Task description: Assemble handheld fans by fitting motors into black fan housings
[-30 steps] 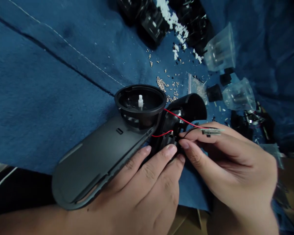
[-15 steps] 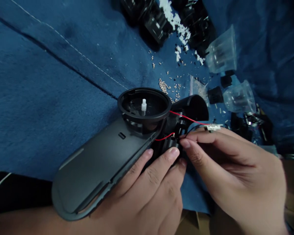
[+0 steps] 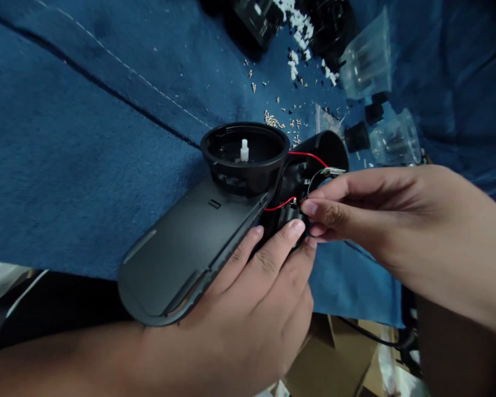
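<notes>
A black plastic housing (image 3: 177, 253) lies tilted over the blue cloth, its round cup facing up with a white shaft (image 3: 244, 150) inside. My left hand (image 3: 252, 298) holds it along the lower right side, fingertips on the black part beside the cup. Just right of those fingertips, my right hand (image 3: 347, 204) pinches a thin dark wire (image 3: 311, 184) between thumb and index finger. A red wire (image 3: 310, 155) runs from the housing to a small connector piece (image 3: 333, 171) above the right index finger. Another red wire (image 3: 279, 207) ends at a metal contact.
On the blue cloth (image 3: 86, 138) are scattered screws (image 3: 273, 119), small white parts (image 3: 300, 27), black housings (image 3: 254, 19), a clear cup (image 3: 367, 60) and another clear cup (image 3: 397, 140). Cardboard (image 3: 334, 369) shows below the cloth's edge.
The view has shifted. My right hand has turned flatter, still pinching at the wire, and the connector piece sits nearer its index finger. My left hand keeps its hold on the housing.
</notes>
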Action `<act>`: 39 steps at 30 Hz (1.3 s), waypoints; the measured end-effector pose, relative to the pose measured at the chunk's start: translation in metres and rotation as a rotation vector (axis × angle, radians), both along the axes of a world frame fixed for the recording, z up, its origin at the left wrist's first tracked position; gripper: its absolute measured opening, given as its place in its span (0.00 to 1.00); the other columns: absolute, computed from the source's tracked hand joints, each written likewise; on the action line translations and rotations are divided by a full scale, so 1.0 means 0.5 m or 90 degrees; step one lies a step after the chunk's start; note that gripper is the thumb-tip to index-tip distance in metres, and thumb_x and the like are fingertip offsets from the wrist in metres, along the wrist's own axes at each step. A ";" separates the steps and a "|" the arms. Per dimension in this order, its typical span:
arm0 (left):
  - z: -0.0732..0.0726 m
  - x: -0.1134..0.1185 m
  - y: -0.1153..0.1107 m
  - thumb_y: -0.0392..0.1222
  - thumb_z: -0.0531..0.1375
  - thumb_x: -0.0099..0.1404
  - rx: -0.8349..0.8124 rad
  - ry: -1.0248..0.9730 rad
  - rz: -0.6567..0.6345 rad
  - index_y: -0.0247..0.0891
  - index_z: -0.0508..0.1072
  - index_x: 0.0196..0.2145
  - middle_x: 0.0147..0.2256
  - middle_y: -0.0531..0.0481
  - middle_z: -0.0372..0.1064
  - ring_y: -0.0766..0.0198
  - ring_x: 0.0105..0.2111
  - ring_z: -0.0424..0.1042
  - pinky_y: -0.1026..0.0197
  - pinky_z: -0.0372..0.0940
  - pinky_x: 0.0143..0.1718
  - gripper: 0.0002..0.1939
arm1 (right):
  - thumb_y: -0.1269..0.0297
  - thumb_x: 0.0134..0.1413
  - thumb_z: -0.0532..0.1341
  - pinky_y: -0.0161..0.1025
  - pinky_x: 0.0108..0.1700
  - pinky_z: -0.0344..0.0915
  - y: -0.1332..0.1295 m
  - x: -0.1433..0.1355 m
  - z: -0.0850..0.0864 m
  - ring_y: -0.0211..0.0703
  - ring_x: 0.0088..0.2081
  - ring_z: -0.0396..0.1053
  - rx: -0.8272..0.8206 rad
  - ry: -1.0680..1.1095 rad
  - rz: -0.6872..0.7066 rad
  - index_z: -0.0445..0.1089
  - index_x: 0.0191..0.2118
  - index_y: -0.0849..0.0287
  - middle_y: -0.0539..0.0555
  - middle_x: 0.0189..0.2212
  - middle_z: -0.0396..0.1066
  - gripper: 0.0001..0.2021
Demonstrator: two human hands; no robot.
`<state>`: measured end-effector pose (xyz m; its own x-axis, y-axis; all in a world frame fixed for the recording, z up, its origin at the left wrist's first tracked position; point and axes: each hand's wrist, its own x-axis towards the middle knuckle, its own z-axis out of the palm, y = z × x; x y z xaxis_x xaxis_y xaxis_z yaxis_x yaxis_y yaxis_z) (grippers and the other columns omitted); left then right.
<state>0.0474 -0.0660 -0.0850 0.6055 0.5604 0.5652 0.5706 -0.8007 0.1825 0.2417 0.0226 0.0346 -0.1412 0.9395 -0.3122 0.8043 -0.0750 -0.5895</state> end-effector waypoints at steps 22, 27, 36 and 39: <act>-0.019 0.010 -0.002 0.49 0.55 0.82 0.025 -0.068 0.013 0.28 0.79 0.64 0.70 0.37 0.72 0.40 0.71 0.70 0.43 0.63 0.72 0.26 | 0.57 0.32 0.88 0.36 0.34 0.84 0.003 0.000 -0.015 0.38 0.29 0.78 -0.311 0.242 -0.384 0.72 0.36 0.62 0.48 0.27 0.75 0.30; -0.022 0.010 -0.001 0.48 0.56 0.82 0.020 -0.068 -0.003 0.28 0.79 0.63 0.69 0.37 0.73 0.39 0.72 0.69 0.42 0.61 0.72 0.25 | 0.54 0.42 0.86 0.35 0.34 0.83 0.018 0.001 -0.013 0.37 0.29 0.78 -0.348 0.240 -0.383 0.71 0.37 0.62 0.50 0.27 0.76 0.28; -0.027 0.004 -0.005 0.49 0.57 0.82 0.009 -0.054 -0.007 0.26 0.77 0.66 0.73 0.35 0.67 0.38 0.75 0.62 0.40 0.52 0.76 0.26 | 0.47 0.59 0.78 0.32 0.36 0.79 -0.026 0.024 -0.032 0.34 0.31 0.76 0.011 0.131 -0.181 0.73 0.39 0.62 0.51 0.30 0.75 0.23; -0.029 0.002 -0.005 0.48 0.59 0.81 0.004 -0.046 -0.017 0.26 0.76 0.67 0.74 0.35 0.65 0.37 0.77 0.60 0.40 0.46 0.79 0.26 | 0.61 0.67 0.73 0.29 0.40 0.74 -0.042 0.036 -0.040 0.31 0.35 0.75 0.410 -0.098 0.014 0.80 0.50 0.58 0.51 0.37 0.76 0.10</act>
<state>0.0484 -0.0685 -0.0993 0.5774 0.5408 0.6117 0.5346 -0.8167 0.2174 0.2596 0.0016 0.0145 -0.1610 0.9423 0.2937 0.8800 0.2718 -0.3895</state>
